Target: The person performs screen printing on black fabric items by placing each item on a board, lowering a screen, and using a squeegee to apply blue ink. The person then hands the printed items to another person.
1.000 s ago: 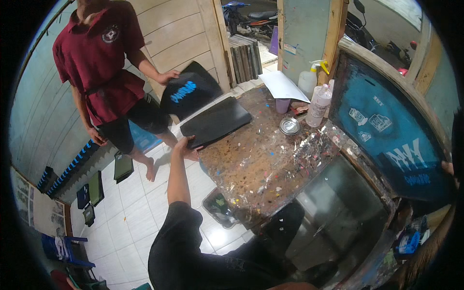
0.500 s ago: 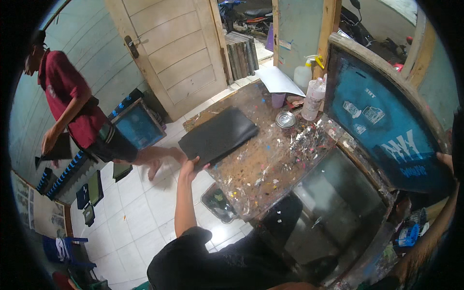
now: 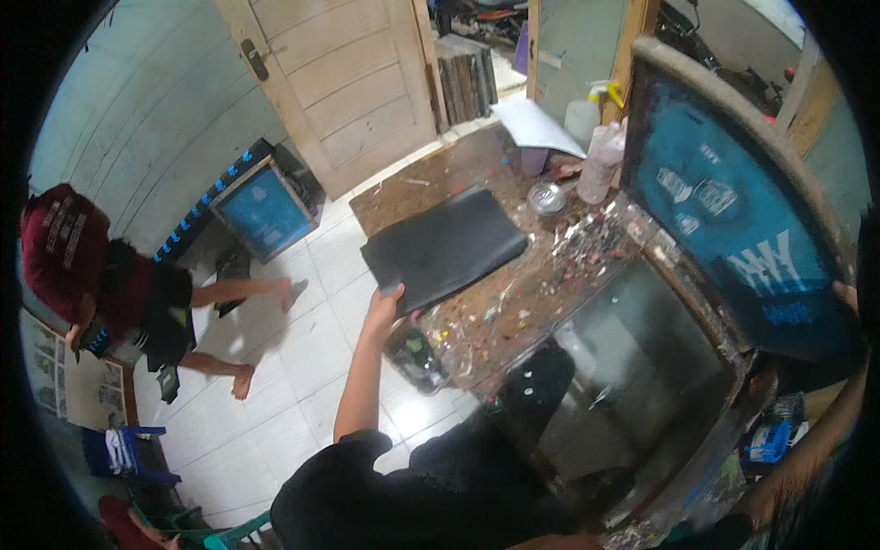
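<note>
Black sheet material point(image 3: 449, 243) lies flat on the paint-spattered desk point(image 3: 477, 316), toward its far left part, one corner out at the desk's left edge; whether it is a single piece, folded or layered, cannot be told. The left hand point(image 3: 383, 307) grasps that near left corner, thumb on top and the other fingers mostly hidden beneath. The right hand point(image 3: 848, 295), close to the dark rim of the view, holds the outer edge of a raised, tilted screen frame point(image 3: 733, 110) with blue mesh point(image 3: 706, 247); how firmly cannot be made out. The sheet looks light and thin, somewhat smooth on its face, likely pliant rather than rigid, so a corner pinch should slide it easily but would probably let the far end sag if raised. Two opposite corners, or the long edges, seem the better hold for keeping it flat, and its plain upper face is best left untouched. It seems hard to break, though easy to crease or smudge. Just beyond its far right side stand a round tin point(image 3: 547, 199) and a clear bottle point(image 3: 600, 165); white paper point(image 3: 541, 128) lies farther back.
</note>
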Demonstrator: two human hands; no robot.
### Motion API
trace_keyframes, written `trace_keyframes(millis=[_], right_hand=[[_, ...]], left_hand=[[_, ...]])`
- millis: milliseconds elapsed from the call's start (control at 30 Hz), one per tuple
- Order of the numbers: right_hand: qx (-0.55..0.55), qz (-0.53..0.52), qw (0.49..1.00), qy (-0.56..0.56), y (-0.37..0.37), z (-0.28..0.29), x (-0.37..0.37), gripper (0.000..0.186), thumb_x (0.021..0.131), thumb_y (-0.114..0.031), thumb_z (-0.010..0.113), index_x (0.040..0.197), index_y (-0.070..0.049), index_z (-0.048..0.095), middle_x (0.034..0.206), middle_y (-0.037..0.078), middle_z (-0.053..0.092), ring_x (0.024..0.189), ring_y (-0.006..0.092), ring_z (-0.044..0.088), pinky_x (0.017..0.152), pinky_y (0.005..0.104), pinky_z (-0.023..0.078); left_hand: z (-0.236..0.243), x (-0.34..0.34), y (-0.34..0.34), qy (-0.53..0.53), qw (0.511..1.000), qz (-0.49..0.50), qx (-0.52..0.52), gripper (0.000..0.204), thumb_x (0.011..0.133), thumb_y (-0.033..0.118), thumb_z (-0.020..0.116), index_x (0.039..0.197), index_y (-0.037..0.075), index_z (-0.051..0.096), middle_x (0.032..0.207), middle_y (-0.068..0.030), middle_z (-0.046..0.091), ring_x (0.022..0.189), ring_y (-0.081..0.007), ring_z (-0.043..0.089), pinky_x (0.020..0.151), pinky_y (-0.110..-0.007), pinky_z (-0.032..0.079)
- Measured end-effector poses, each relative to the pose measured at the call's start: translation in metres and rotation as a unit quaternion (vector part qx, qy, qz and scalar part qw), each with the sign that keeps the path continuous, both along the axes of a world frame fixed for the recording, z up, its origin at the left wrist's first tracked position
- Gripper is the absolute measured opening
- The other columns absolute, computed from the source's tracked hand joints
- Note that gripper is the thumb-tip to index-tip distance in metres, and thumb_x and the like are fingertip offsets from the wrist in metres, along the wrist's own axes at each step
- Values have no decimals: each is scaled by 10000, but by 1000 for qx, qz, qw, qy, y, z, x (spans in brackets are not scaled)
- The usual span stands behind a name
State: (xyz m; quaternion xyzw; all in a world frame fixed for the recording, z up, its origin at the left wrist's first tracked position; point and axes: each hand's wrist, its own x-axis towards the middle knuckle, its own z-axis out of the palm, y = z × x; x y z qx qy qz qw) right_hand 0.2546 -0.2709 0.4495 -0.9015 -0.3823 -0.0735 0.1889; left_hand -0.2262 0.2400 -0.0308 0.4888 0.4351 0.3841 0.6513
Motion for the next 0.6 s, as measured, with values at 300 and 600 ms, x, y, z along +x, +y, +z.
trace_keyframes(millis=[300,600], right_hand=[[-13,-22,999,-21,-6,-9,7,579,720,-342,931,1054,47,663,939,108,672,853,220,583,819,357,491],[53,-61,991,-103,-41,-24,66,1020,648,-277,924,1458,115,447,1363,270,577,1176,327,644,996,390,518]], left_hand=[[98,42,-36,606,731,32,312,822,847,599,710,1297,-75,578,1346,-304,573,1305,-405,541,992,-489,471],[0,110,-51,487,705,-113,503,780,892,486,691,1552,140,463,1576,-340,349,1454,-464,347,1166,-563,297]])
